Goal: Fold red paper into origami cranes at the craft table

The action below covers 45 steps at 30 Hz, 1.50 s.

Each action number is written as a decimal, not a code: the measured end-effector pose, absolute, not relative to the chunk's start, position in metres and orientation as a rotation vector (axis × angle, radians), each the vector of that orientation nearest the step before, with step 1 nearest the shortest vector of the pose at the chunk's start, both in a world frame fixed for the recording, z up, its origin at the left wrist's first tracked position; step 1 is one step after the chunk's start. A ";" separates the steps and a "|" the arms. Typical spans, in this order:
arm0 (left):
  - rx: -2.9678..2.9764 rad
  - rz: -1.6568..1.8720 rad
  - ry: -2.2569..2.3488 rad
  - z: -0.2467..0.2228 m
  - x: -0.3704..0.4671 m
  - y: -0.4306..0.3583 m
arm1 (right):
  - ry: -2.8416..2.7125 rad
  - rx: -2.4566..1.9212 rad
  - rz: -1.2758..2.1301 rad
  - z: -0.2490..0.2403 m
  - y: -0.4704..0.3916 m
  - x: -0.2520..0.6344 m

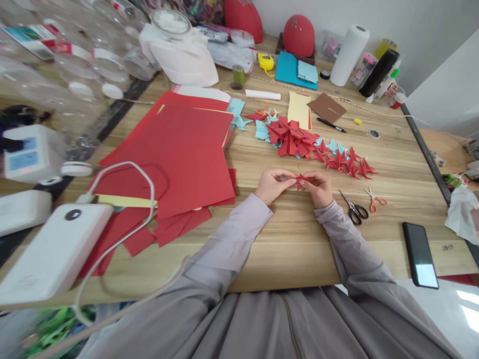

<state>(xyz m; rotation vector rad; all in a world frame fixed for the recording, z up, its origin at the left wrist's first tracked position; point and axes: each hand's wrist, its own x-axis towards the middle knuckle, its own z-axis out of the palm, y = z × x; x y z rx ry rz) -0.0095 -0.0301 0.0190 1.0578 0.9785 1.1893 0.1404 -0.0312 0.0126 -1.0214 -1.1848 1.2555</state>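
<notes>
Between my two hands is a small red folded paper piece [300, 182], with pointed ends like an origami crane. My left hand [276, 184] pinches its left side and my right hand [318, 187] pinches its right side, both just above the wooden table. Beyond them lies a heap of red folded paper cranes [294, 138], with some light blue cranes [333, 145] behind. Large red paper sheets [183, 154] are stacked left of my left hand. Near my right hand rest black-handled scissors [354, 208] and small orange-handled scissors [374, 200].
A phone [420, 255] lies at the right front. A white power bank [56, 254] with a cable sits at the left. Plastic bottles [93, 60] crowd the back left. Toward the back stand a paper roll [350, 56], a yellow tape measure [266, 62] and blue paper [290, 72].
</notes>
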 end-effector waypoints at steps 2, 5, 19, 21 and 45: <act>1.064 1.190 0.983 0.020 -0.009 -0.030 | -1.188 -1.012 1.259 0.012 -0.031 0.141; 1.046 1.200 0.978 0.020 -0.009 -0.031 | -1.207 -0.978 1.254 0.010 -0.031 0.141; 0.797 1.155 0.871 0.023 -0.008 -0.030 | -1.300 -0.907 1.139 0.017 -0.032 0.144; 0.826 1.148 0.867 0.023 -0.008 -0.030 | -1.336 -0.910 1.099 0.019 -0.032 0.144; 1.025 1.151 0.933 0.028 -0.014 -0.031 | -1.283 -0.942 1.354 0.014 -0.033 0.148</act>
